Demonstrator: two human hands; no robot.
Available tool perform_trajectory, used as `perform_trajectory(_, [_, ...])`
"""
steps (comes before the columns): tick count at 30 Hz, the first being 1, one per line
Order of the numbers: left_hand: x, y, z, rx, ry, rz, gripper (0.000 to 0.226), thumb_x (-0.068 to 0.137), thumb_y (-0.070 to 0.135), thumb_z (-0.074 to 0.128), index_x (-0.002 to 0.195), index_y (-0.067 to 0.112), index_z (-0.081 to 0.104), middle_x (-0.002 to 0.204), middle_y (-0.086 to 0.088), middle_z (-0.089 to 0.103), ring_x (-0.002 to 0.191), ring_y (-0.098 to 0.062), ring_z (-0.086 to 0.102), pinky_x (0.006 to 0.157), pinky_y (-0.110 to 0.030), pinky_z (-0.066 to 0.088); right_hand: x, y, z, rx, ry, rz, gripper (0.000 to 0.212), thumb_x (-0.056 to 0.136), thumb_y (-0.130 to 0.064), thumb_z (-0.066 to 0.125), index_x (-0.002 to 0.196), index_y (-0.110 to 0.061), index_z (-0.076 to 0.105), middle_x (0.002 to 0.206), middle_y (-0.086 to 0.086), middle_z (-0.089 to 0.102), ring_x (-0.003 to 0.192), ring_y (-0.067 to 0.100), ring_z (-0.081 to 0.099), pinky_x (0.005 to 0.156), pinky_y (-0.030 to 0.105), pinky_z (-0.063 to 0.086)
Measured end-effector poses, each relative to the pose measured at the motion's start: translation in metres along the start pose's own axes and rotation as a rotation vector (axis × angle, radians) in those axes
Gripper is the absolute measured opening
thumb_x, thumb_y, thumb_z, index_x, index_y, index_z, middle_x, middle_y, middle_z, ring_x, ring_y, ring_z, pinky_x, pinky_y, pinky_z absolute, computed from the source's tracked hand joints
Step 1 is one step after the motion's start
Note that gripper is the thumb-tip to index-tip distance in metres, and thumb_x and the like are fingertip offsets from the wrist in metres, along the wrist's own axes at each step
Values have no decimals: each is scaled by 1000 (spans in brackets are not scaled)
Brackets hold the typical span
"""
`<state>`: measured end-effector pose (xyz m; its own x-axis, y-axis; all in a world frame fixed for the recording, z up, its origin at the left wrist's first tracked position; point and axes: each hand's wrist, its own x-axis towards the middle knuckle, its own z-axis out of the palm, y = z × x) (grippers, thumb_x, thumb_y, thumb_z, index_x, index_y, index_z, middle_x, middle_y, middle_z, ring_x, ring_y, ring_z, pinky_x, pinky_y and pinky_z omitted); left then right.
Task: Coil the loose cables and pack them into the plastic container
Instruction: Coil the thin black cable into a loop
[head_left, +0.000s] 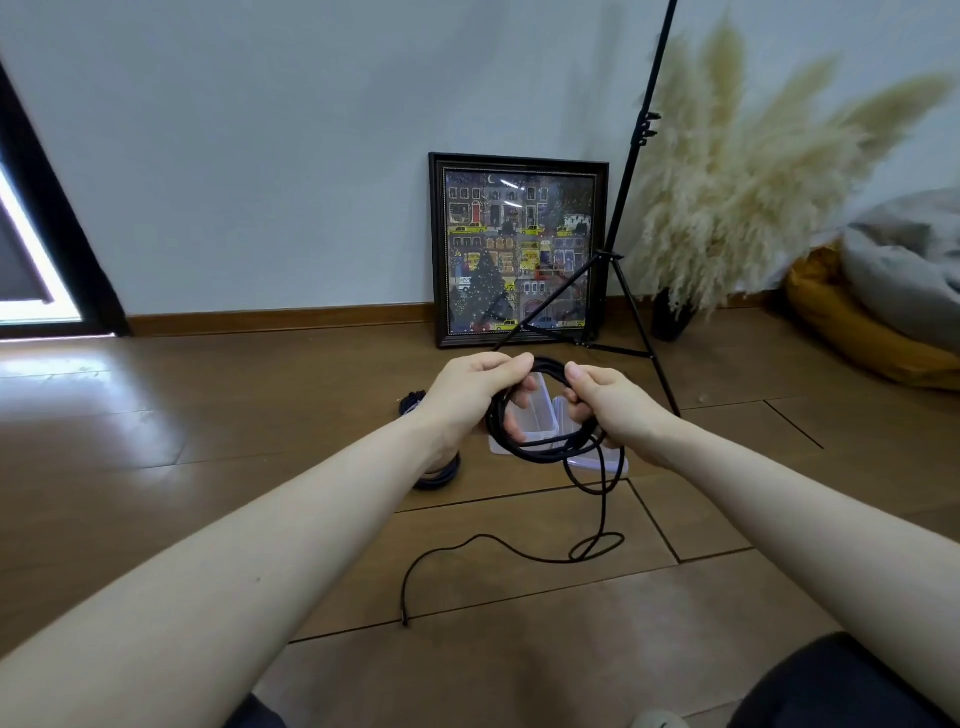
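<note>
Soft daylight from left; floor (156, 415) glare, wide-angle warping.

We're in a home, on a wooden floor (208, 415). A framed picture (519, 249) leans against the wall, pampas grass (737, 197) beside it
</note>
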<state>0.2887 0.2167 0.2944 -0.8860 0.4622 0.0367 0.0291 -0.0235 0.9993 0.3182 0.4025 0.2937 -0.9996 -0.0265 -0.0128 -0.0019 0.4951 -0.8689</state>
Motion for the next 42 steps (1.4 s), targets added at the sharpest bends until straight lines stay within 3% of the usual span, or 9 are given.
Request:
perform_trajectory(3, [-1,2,1,-67,57,-24,24,92,30,69,78,11,75,69,-2,64,50,-16,54,57,-37,57,-2,-3,4,-2,48,-55,37,107,-30,28,75,-19,40,60,-6,35,36,0,27,37,11,22])
perform_trajectory(10, [-7,8,0,-81,-45,-171,26,100,20,51,84,5,64,67,-7,62,49,-16,56,51,-27,51,-3,-1,7,-96,92,-118,37,106,-22,33,70,-17,41,62,-4,37,54,6,34,46,11,30])
perform_trajectory(16, [-2,8,8,-105,53,-182,31,106,24,43,78,13,50,48,6,37,38,-9,34,43,-21,36,-5,-5,6,-80,123,-184,37,106,-21,34,70,-17,41,62,-5,40,52,0,38,56,19,31])
perform_trajectory(21, [3,9,2,-131,140,-273,33,107,27,41,77,13,45,45,8,32,35,-6,25,37,-18,27,-5,-12,13,-197,94,-292,35,105,-24,38,71,-19,43,67,-4,46,67,15,45,67,31,38])
perform_trajectory(24, [4,11,1,-186,117,-264,32,106,27,42,78,13,47,45,8,34,34,-7,28,38,-19,33,-1,-10,11,-128,83,-274,35,106,-22,37,72,-17,43,68,-2,44,66,13,42,68,30,37])
perform_trajectory(28, [3,11,7,-295,70,-172,29,106,23,45,80,11,51,49,6,36,35,-7,30,40,-20,42,2,-7,3,-57,117,-247,36,106,-15,35,70,-16,41,67,-3,40,61,9,39,67,27,34])
perform_trajectory(33, [4,13,5,-99,102,-54,30,106,23,44,79,10,51,50,6,36,36,-5,26,35,-16,22,-4,-13,8,31,84,-235,33,106,-13,34,74,-12,42,62,-3,40,39,-2,41,44,9,34])
perform_trajectory(38, [1,11,3,1,156,-23,30,106,21,43,79,11,51,54,4,33,37,-6,22,36,-15,20,-5,-3,6,82,8,-180,13,102,-19,49,101,-9,58,77,3,61,41,9,39,37,19,33])
perform_trajectory(42, [1,11,-6,-45,266,-38,32,106,21,43,77,12,50,51,6,32,35,-5,21,35,-15,18,-4,6,-3,72,28,-134,17,92,-16,67,109,-16,63,85,-11,70,53,9,52,41,20,40])
